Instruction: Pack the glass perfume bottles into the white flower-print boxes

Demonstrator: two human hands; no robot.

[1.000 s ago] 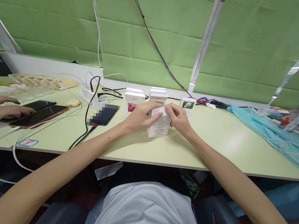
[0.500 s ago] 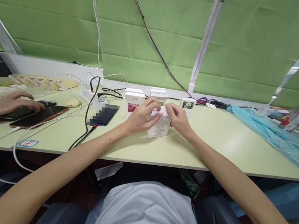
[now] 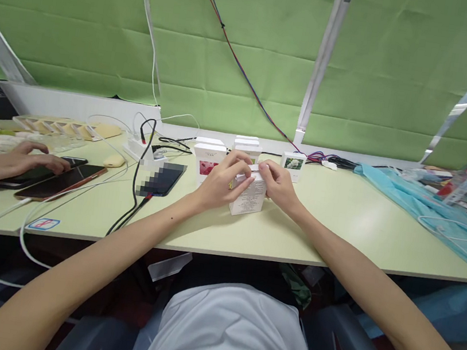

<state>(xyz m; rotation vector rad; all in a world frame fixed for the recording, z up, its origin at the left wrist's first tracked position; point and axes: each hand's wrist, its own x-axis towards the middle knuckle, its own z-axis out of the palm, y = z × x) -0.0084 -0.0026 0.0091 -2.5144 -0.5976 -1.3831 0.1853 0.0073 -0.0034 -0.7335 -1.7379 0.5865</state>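
Filling the middle of the frame, the table (image 3: pixel 360 227) carries everything you handle. Your left hand (image 3: pixel 221 182) shows the main change: a second ago its fingers reached flatter over the top, and now they are bent and raised, thumb against the printed face. Your right hand (image 3: pixel 281 187) has barely moved, gripping the upper right corner. So both are clamped on one white box (image 3: pixel 249 200), upright at frame centre, in the same spot. Far left, another person's hand (image 3: pixel 33 161) has shifted over the phones (image 3: pixel 65 180). Smallest, the top edge (image 3: pixel 256 168) seems to be where your work lies; you cannot tell whether it is closed.
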